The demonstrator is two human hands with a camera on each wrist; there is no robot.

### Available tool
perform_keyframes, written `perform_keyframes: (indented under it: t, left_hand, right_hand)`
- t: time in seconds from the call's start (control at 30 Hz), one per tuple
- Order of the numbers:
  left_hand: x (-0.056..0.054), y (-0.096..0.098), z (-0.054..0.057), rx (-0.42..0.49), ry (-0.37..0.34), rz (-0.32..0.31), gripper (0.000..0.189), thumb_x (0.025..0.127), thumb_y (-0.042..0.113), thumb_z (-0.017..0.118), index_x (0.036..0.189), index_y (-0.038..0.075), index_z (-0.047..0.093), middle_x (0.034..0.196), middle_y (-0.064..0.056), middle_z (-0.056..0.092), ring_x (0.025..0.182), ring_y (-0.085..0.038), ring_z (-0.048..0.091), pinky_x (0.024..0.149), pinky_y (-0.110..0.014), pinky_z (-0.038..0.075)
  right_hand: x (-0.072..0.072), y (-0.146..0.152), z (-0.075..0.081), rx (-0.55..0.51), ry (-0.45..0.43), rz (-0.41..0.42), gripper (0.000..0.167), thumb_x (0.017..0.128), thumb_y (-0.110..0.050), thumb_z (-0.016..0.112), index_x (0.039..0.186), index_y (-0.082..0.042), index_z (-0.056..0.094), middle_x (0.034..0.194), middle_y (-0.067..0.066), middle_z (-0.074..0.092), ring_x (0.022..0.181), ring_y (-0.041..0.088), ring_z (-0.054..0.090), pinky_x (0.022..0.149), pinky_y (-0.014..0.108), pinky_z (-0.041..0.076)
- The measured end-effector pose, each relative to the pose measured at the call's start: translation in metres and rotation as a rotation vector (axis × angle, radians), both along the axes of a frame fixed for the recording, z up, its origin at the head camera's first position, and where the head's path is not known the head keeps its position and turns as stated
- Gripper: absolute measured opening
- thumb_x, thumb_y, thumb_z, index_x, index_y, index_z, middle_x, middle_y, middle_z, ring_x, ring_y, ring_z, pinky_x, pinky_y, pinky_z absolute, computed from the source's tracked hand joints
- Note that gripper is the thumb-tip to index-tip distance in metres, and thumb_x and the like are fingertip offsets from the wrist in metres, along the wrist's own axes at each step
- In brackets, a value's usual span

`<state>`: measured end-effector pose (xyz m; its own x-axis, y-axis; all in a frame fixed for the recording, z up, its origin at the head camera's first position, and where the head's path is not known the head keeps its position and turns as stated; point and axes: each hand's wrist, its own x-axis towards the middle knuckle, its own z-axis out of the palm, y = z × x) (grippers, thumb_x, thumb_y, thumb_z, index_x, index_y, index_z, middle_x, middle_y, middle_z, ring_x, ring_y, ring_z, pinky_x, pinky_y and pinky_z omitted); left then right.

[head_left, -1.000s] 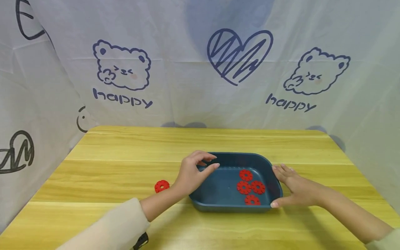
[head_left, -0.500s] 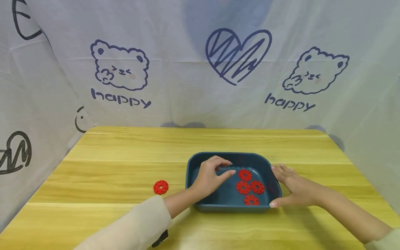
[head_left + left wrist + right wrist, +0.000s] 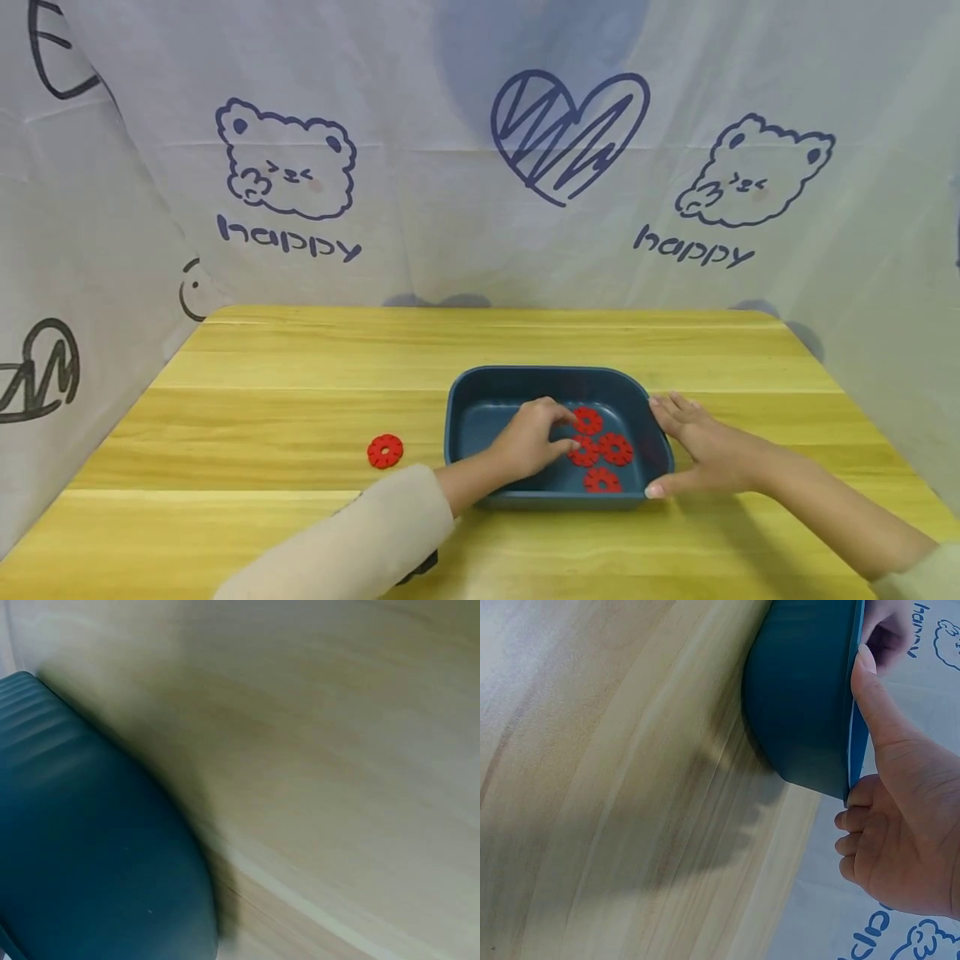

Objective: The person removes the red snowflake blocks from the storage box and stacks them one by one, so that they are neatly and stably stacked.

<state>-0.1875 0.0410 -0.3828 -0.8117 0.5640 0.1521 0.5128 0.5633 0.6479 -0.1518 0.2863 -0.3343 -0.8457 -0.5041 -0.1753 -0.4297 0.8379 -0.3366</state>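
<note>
A dark teal plastic basin stands on the table, its near end wall large in the right wrist view. Several red notched interlocking discs lie on the right part of its floor. Inside the basin, my left hand reaches over the floor, curved thumb and fingers spread apart right at the leftmost discs. My right hand rests against the basin's right end, thumb at the near corner of the rim and fingers along the side. The left wrist view shows the basin's outer wall but no hand.
One more red disc lies on the wooden table left of the basin. Behind the table hangs a white cloth with bear and heart drawings. A dark strap shows below the left sleeve.
My left hand has moved right and down, from over the basin's left rim to beside the red discs inside. The right hand stays at the basin's right end.
</note>
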Motion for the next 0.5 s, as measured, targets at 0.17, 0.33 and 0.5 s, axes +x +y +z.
perform_keyframes:
  t: [0.17,0.33,0.5]
  left_hand:
    - [-0.0040,0.0069,-0.0032,-0.169,0.032,0.003,0.030,0.081,0.016,0.071,0.108,0.003,0.067,0.103,-0.008,0.065,0.096,-0.017,0.061,0.079,-0.020,0.050]
    - [-0.0072,0.0089,-0.0058,-0.319,0.072,-0.024,0.032,0.080,0.019,0.073,0.108,0.005,0.068,0.103,-0.005,0.064,0.099,-0.015,0.059,0.086,-0.019,0.049]
    - [-0.0080,0.0116,-0.0057,-0.335,0.091,-0.025,0.027,0.081,0.018,0.072,0.104,0.005,0.070,0.101,-0.005,0.064,0.097,-0.016,0.058,0.085,-0.019,0.049]
  right_hand:
    - [0.0011,0.0003,-0.0012,-0.005,0.001,0.000,0.110,0.071,-0.054,0.071,0.139,0.016,0.022,0.147,0.034,0.018,0.132,0.058,0.010,0.102,0.070,0.015]
    - [0.0005,0.0003,-0.0027,-0.016,-0.004,0.007,0.109,0.071,-0.054,0.071,0.140,0.016,0.021,0.147,0.034,0.018,0.132,0.058,0.009,0.102,0.070,0.015]
    - [-0.0002,0.0012,-0.0026,0.000,-0.001,0.002,0.110,0.071,-0.055,0.071,0.140,0.016,0.021,0.147,0.034,0.017,0.132,0.057,0.009,0.102,0.070,0.016]
